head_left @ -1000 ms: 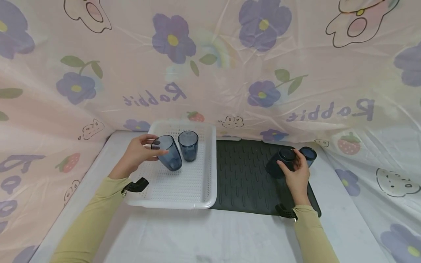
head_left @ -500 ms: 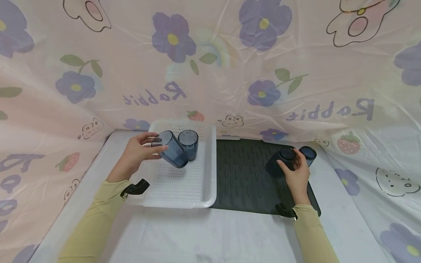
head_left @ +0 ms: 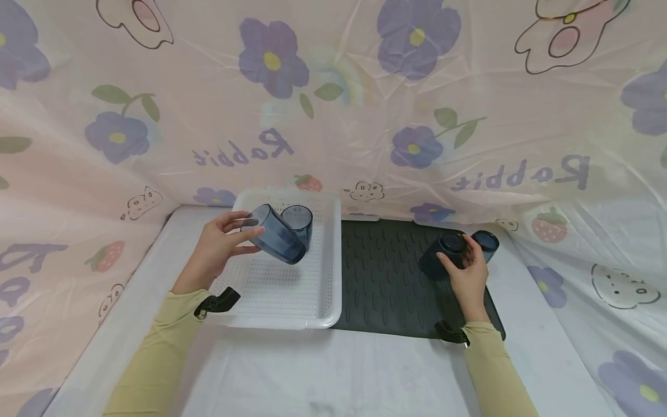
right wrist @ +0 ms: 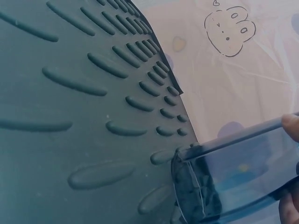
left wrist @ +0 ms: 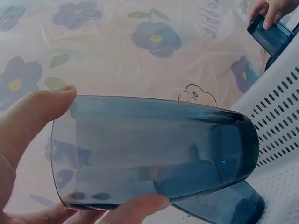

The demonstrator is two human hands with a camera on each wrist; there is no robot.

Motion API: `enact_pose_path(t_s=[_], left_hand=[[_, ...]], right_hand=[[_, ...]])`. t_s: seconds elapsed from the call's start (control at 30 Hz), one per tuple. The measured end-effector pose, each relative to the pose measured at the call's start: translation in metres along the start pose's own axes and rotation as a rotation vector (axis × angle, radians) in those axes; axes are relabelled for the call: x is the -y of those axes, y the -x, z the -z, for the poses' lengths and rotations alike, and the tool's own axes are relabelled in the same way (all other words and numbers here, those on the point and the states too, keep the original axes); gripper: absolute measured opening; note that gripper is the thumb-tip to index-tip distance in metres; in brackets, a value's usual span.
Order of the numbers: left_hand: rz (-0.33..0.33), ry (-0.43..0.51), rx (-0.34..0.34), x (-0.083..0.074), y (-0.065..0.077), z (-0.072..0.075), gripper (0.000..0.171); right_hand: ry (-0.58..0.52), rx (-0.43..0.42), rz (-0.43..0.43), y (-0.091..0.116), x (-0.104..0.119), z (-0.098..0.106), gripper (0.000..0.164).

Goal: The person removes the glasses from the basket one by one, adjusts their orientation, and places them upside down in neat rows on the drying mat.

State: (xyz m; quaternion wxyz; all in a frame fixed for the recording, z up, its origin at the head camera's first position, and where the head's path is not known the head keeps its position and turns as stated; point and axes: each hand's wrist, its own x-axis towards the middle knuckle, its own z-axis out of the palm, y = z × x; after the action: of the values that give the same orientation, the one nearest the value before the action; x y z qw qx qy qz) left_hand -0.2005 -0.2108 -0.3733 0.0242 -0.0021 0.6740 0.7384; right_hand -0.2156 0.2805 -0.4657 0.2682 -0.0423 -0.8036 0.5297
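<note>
My left hand (head_left: 213,246) grips a clear blue drinking glass (head_left: 281,237) near its rim. The glass is tilted over the white perforated basket (head_left: 336,289), its thick base pointing right and down. Behind it, a second blue glass (head_left: 299,215) stands inside the basket, partly covered. In the left wrist view, the thumb and fingers hold opposite sides of the tilted glass (left wrist: 154,144). My right hand (head_left: 471,281) holds a dark blue glass (head_left: 436,260) at the black mat (head_left: 380,289); whether it touches the mat I cannot tell. Another glass (head_left: 487,242) is just behind that hand.
The basket and the ridged mat lie side by side on a white table (head_left: 312,370). A patterned curtain (head_left: 354,145) hangs close behind them and along both sides. Black wrist cameras sit on both wrists.
The glass in my left hand has tipped further, its base swinging right and slightly up across the standing glass. My right hand and its glass have stayed in place.
</note>
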Motion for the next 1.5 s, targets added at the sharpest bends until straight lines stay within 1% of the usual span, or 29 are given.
enact_pose_path(t_s=[0.07,0.23,0.4,0.47,0.63,0.73,0.87,0.93,1.03,1.17,1.33,1.4,1.5], left_hand=[[-0.005,0.002,-0.001,-0.001,0.000,-0.002,0.063],[-0.018,0.076,0.007,-0.001,0.001,-0.007,0.059],[-0.023,0.139,0.003,0.000,0.002,-0.012,0.056],[-0.022,0.155,-0.003,0.001,0.002,-0.015,0.057],[-0.009,0.198,-0.018,0.002,0.002,-0.021,0.062],[-0.001,0.219,-0.027,0.004,0.002,-0.025,0.063],[0.019,0.248,-0.049,0.007,0.003,-0.030,0.062],[0.027,0.261,-0.063,0.009,0.003,-0.033,0.061],[0.026,0.280,-0.079,0.010,0.003,-0.036,0.060],[0.007,0.300,-0.077,0.011,0.005,-0.041,0.059],[-0.011,0.319,-0.067,0.012,0.006,-0.047,0.056],[-0.012,0.330,-0.068,0.013,0.005,-0.050,0.055],[-0.015,0.351,-0.074,0.014,0.004,-0.055,0.049]], right_hand=[[-0.007,0.005,0.003,0.002,0.008,0.001,0.070],[0.006,0.015,0.006,0.009,0.027,0.003,0.067],[-0.015,0.016,0.009,0.011,0.031,0.003,0.064],[-0.027,0.012,0.013,0.010,0.031,0.002,0.063],[-0.015,0.003,0.010,0.008,0.029,0.002,0.066],[-0.022,-0.003,-0.008,0.005,0.021,0.000,0.068],[-0.021,-0.013,-0.030,0.001,0.011,-0.001,0.070],[-0.017,-0.012,-0.027,0.002,0.014,-0.001,0.069],[-0.017,-0.004,-0.018,0.005,0.024,-0.001,0.068],[-0.022,-0.001,-0.017,0.008,0.031,-0.002,0.068],[-0.017,-0.035,-0.021,0.003,0.011,-0.006,0.068],[0.000,-0.052,-0.027,0.001,0.003,-0.008,0.068],[0.022,-0.066,-0.036,0.002,0.002,-0.010,0.069]])
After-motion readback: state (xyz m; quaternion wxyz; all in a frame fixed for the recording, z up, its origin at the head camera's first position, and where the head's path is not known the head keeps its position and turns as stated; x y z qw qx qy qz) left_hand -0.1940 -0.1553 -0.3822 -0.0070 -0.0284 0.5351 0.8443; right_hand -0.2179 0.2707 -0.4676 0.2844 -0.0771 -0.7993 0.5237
